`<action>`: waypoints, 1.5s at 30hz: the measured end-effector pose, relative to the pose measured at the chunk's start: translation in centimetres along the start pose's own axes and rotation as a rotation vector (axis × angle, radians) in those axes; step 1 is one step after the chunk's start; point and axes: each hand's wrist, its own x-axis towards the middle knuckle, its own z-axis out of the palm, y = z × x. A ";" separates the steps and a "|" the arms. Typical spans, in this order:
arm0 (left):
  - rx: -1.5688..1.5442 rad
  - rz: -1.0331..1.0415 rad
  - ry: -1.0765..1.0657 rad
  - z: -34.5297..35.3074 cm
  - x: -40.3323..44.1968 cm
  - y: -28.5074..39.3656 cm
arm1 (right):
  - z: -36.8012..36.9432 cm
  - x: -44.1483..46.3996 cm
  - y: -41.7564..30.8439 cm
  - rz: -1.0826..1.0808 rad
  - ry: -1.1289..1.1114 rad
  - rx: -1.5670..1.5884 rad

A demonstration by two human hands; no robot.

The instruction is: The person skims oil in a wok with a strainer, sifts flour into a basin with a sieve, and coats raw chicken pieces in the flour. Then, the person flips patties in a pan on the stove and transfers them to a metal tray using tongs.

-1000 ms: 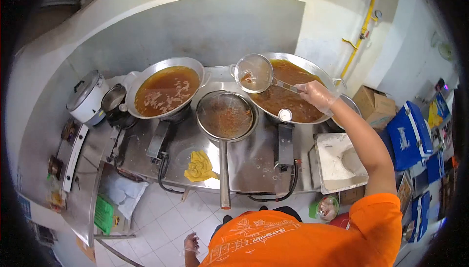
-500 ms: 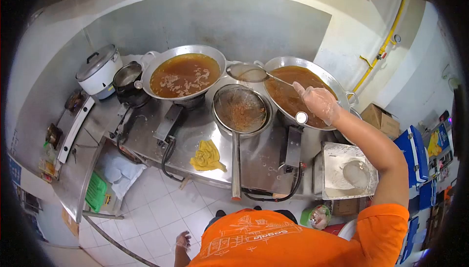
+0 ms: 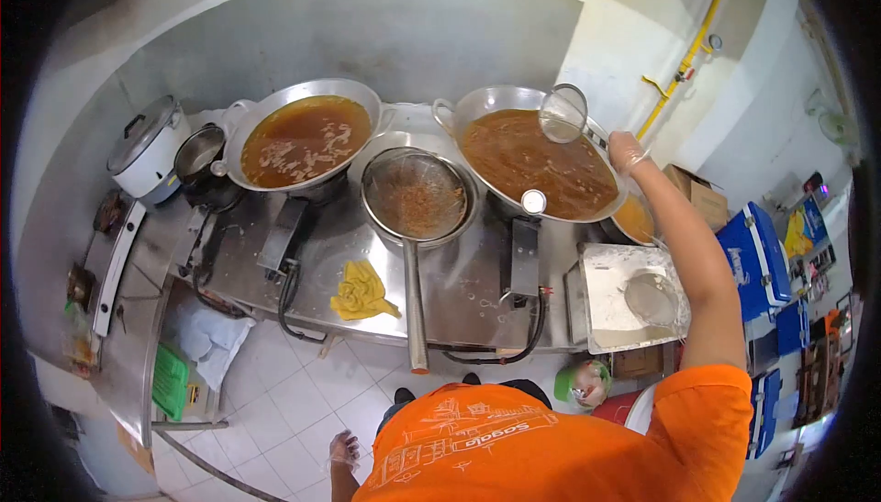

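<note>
My right hand, in a clear plastic glove, is closed around the handle of a mesh skimmer. The skimmer's round head is tilted above the far side of the right wok, which is full of brown oil with bits in it. Down beside my body hangs my left hand, also gloved, with loose fingers and nothing in it. Between the two woks, a long-handled strainer with brown crumbs in its mesh rests across a pot. Pale pieces float in the oil of the left wok.
A yellow cloth lies at the steel counter's front edge. Right of it is a floury tray with a sieve. Behind my right arm sits a bowl of yellowish liquid. A rice cooker stands far left.
My right hand has moved right and away from me, to the right wok's outer edge. The skimmer has shifted from between the woks to over the right one and tilted up.
</note>
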 end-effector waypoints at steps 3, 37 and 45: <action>0.010 -0.040 0.038 0.6 0.3 0.2 | 2.5 -2.5 2.3 0.132 0.061 -0.058; -0.013 -0.014 0.181 -1.7 -2.8 -3.6 | -0.3 -8.2 -7.8 0.019 -0.604 1.257; -0.053 0.078 0.076 -1.9 -1.3 -1.3 | -5.2 -11.6 -16.7 -0.343 -0.140 0.681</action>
